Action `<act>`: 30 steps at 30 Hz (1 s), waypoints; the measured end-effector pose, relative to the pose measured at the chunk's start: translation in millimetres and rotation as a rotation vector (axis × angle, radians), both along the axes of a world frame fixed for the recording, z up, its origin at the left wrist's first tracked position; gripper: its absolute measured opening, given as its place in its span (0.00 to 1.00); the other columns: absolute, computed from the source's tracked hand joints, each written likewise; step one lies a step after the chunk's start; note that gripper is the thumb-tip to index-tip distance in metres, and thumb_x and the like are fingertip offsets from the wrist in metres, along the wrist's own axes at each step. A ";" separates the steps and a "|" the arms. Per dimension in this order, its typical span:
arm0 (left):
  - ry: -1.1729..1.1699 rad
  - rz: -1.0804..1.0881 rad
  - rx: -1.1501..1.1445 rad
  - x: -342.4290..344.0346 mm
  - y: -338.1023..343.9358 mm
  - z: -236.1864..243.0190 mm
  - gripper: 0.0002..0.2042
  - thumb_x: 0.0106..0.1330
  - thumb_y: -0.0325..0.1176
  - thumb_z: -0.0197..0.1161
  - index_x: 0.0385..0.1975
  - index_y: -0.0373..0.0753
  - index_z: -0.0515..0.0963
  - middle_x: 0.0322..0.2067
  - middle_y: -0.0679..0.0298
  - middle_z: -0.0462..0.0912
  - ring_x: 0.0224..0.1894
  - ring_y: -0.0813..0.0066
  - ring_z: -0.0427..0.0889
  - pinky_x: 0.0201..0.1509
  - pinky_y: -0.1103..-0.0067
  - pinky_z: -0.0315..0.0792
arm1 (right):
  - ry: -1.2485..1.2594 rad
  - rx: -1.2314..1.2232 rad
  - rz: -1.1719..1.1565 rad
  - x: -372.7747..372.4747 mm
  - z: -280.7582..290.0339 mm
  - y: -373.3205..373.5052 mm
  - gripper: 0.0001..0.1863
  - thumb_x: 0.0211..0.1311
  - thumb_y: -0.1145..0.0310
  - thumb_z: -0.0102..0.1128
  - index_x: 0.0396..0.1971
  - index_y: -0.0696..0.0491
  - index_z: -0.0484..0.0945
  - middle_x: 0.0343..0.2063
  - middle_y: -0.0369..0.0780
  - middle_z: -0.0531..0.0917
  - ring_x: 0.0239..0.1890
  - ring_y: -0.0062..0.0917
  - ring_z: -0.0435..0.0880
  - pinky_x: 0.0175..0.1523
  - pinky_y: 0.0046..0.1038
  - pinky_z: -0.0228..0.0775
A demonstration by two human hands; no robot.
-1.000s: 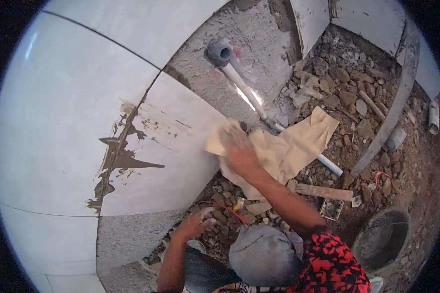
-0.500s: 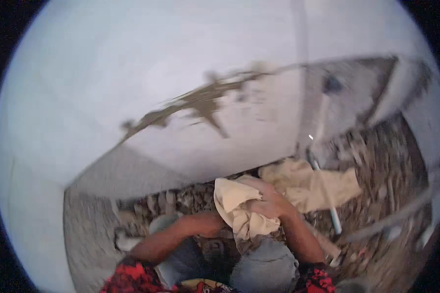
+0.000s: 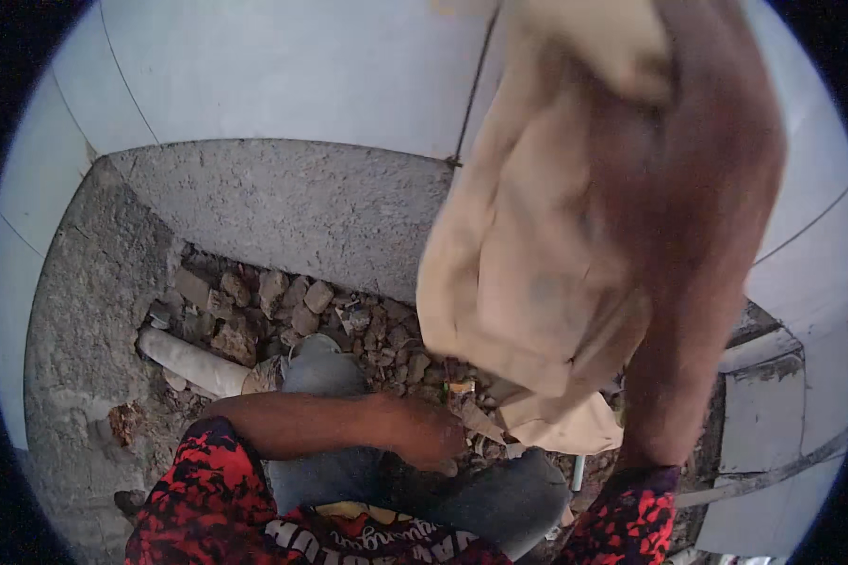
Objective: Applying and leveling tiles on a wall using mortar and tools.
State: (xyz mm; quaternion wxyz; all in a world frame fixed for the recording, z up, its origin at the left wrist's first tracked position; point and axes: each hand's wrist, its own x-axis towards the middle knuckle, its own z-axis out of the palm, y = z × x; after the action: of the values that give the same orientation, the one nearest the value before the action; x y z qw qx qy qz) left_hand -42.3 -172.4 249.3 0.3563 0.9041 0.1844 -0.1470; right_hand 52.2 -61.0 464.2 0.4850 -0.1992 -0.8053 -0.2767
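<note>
My right hand (image 3: 645, 122) is raised high and close to the camera, gripping a tan cloth (image 3: 509, 292). The cloth hangs down in creased folds, and part of it also shows above the hand. Motion smears the fingers, and the cloth partly covers them. My left hand (image 3: 433, 438) is low over my lap beside my knee, fingers curled in and nothing visible in them. A second tan cloth (image 3: 565, 424) lies on the rubble beneath the raised one, partly hidden by it.
Broken stones (image 3: 292, 301) lie along the foot of a rough grey concrete ledge (image 3: 301, 202), below pale wall panels (image 3: 292, 75). A whitish pipe (image 3: 193, 363) rests left of my knees. A light-blue rod (image 3: 578, 471) shows near my right forearm. Pale slabs (image 3: 763, 414) are at right.
My right hand has lifted the tan cloth up and to the right, away from my left hand, which no longer touches it. The view has shifted and shows more rubble.
</note>
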 end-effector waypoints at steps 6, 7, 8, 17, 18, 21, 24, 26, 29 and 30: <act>-0.153 0.071 -0.037 -22.4 -6.9 -5.3 0.20 0.57 0.46 0.51 0.33 0.31 0.71 0.28 0.49 0.75 0.34 0.52 0.76 0.37 0.63 0.70 | -0.068 0.148 -0.416 -31.4 -7.1 25.4 0.29 0.43 0.66 0.56 0.51 0.52 0.67 0.51 0.44 0.68 0.52 0.34 0.67 0.52 0.34 0.57; -0.238 0.041 0.015 -28.8 -9.8 -9.5 0.22 0.59 0.49 0.47 0.36 0.33 0.69 0.26 0.49 0.75 0.30 0.51 0.76 0.34 0.63 0.71 | -0.102 0.138 -0.451 -37.7 -25.1 25.0 0.29 0.43 0.66 0.56 0.51 0.52 0.67 0.51 0.43 0.67 0.53 0.33 0.67 0.52 0.35 0.57; -0.248 0.042 0.005 -35.6 -14.3 -11.0 0.22 0.59 0.49 0.47 0.36 0.33 0.69 0.26 0.49 0.75 0.30 0.51 0.76 0.34 0.63 0.71 | -0.137 0.118 -0.464 -42.4 -44.4 25.2 0.28 0.43 0.67 0.56 0.51 0.52 0.67 0.52 0.43 0.67 0.53 0.33 0.66 0.51 0.35 0.57; -0.305 0.100 0.060 -35.5 -28.5 13.9 0.19 0.57 0.47 0.49 0.34 0.35 0.70 0.24 0.54 0.75 0.31 0.57 0.76 0.35 0.67 0.68 | -0.513 -0.204 -0.334 -22.7 -204.6 8.2 0.25 0.44 0.72 0.48 0.49 0.47 0.68 0.52 0.38 0.67 0.53 0.33 0.65 0.50 0.44 0.57; -0.274 0.089 0.046 -32.8 -27.9 15.6 0.19 0.57 0.47 0.50 0.33 0.35 0.70 0.24 0.54 0.75 0.31 0.57 0.76 0.35 0.66 0.68 | -0.571 -0.324 -0.248 -23.6 -215.4 3.7 0.26 0.43 0.71 0.49 0.49 0.48 0.68 0.51 0.38 0.67 0.52 0.34 0.65 0.50 0.43 0.57; -0.222 0.093 0.051 -28.9 -26.5 18.8 0.19 0.56 0.47 0.51 0.32 0.34 0.71 0.24 0.53 0.75 0.31 0.56 0.76 0.36 0.65 0.69 | -0.652 -0.766 -0.042 -18.9 -228.6 -14.7 0.27 0.41 0.71 0.52 0.49 0.50 0.68 0.49 0.40 0.69 0.51 0.37 0.66 0.52 0.40 0.59; -0.233 0.138 0.071 -28.0 -28.1 16.3 0.19 0.55 0.47 0.52 0.32 0.34 0.72 0.25 0.52 0.76 0.32 0.54 0.76 0.37 0.64 0.70 | -0.481 -0.994 0.054 -13.9 -204.2 -28.4 0.28 0.37 0.74 0.55 0.47 0.53 0.69 0.46 0.43 0.69 0.49 0.40 0.67 0.52 0.37 0.60; -0.259 0.170 0.064 -26.6 -30.0 19.1 0.19 0.55 0.47 0.52 0.32 0.34 0.72 0.25 0.52 0.76 0.32 0.53 0.76 0.37 0.64 0.70 | -0.195 -0.804 -0.003 -14.9 -159.7 -39.3 0.28 0.34 0.77 0.57 0.44 0.55 0.70 0.44 0.45 0.70 0.47 0.41 0.68 0.50 0.35 0.63; -0.181 0.181 0.072 -26.2 -27.9 23.9 0.19 0.55 0.47 0.53 0.32 0.34 0.72 0.25 0.52 0.76 0.32 0.54 0.76 0.38 0.65 0.70 | -0.104 -0.555 -0.089 -28.7 -116.6 -26.3 0.25 0.35 0.77 0.56 0.42 0.56 0.71 0.43 0.45 0.69 0.44 0.40 0.69 0.47 0.34 0.65; -0.203 0.172 0.114 -24.5 -27.0 20.7 0.19 0.55 0.47 0.52 0.33 0.34 0.72 0.25 0.52 0.76 0.32 0.54 0.76 0.38 0.65 0.70 | -0.117 -0.400 -0.143 -30.7 -111.1 -19.7 0.23 0.37 0.76 0.55 0.41 0.57 0.71 0.42 0.46 0.69 0.42 0.40 0.69 0.45 0.33 0.66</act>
State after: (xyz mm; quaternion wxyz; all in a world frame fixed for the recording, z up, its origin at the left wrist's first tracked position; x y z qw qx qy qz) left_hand -66.8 -199.4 270.0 0.3323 0.9140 0.2323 -0.0127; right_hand 21.5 -80.7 353.1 0.3675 -0.3318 -0.8546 -0.1564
